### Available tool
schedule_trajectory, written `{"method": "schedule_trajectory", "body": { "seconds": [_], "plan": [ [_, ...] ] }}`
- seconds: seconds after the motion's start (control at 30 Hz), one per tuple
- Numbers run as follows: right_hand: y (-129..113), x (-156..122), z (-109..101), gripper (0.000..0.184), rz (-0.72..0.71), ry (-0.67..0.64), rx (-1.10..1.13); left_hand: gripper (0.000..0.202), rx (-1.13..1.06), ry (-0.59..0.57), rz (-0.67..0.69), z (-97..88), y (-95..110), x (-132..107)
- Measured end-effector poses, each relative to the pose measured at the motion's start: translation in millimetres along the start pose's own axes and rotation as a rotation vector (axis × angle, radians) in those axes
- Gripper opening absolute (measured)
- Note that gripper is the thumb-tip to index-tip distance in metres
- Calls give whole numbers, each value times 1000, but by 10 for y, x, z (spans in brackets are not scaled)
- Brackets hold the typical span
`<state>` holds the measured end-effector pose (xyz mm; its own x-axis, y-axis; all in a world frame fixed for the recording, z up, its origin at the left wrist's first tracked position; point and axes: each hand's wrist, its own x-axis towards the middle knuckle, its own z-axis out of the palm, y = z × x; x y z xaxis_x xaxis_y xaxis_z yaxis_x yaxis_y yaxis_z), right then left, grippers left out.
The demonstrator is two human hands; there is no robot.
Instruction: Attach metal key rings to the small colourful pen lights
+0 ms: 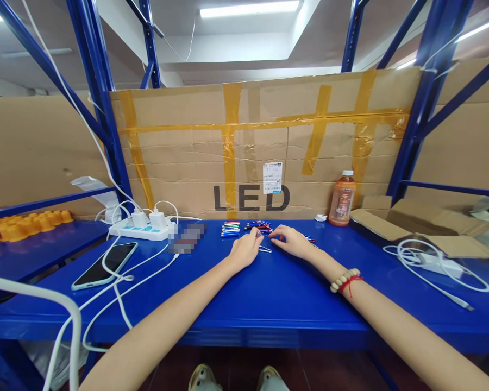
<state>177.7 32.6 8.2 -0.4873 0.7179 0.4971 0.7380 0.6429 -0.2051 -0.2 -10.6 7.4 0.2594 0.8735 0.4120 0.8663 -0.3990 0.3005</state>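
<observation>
On the blue shelf top, my left hand (245,251) is closed, its thumb and fingers pinched at a small shiny piece I cannot make out. My right hand (292,241) is just right of it, fingers curved and apart, with nothing visible in them. Slim coloured sticks (230,229), pen-like and mostly blue, lie in a neat stack left of my hands. Behind my fingers is a loose pile of blue and red sticks (261,224), partly hidden. A thin, pale wire-like loop (265,249) lies between my hands.
At the left are a phone (105,266), a white power strip (146,231) and loose cables. A bottle of orange drink (342,200) stands back right, near an open carton (415,222) and a coiled white cable (436,263). Taped cardboard (179,163) walls the back.
</observation>
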Motion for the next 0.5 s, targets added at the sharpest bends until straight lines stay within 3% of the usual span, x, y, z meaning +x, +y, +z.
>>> {"method": "schedule_trajectory", "body": {
  "seconds": [0.27, 0.5],
  "plan": [
    [-7, 1, 6, 23, 34, -87, -122, 25, 16, -16, -16, 0, 6, 15],
    [68, 40, 52, 21, 32, -69, -34, 26, 30, -20, -5, -6, 15, 12]
  ]
}}
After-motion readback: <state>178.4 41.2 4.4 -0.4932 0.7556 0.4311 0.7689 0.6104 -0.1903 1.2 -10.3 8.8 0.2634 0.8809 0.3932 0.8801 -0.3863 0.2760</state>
